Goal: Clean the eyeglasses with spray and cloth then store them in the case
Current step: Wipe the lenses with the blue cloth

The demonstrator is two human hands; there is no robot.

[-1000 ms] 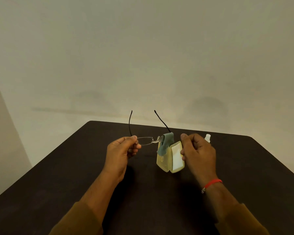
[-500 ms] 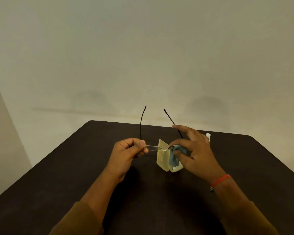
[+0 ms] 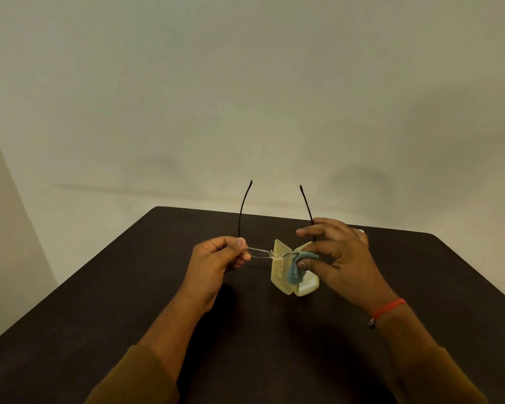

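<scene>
Above the dark table (image 3: 105,301), just in front of the open case (image 3: 280,269), the left hand (image 3: 213,263) pinches the eyeglasses (image 3: 258,253) — frame crosswise, temples pointing away. The right hand (image 3: 337,258) pinches the cloth (image 3: 298,268) on the other lens, remaining fingers spread.

A pair of thin rimless eyeglasses with black temple arms (image 3: 258,253) is held above a dark brown tabletop (image 3: 99,301), the temple arms pointing up and away. The left end of the frame is pinched in the grip of the left hand (image 3: 216,258). A small blue-grey cleaning cloth (image 3: 297,269) is pressed around the right lens by the thumb and fingers of the right hand (image 3: 337,258), whose wrist bears a red thread band (image 3: 388,309). Behind the lenses, a pale yellow hard case (image 3: 283,269) is seen standing open on the tabletop. A white object (image 3: 361,231) is partly hidden behind the right hand.
</scene>
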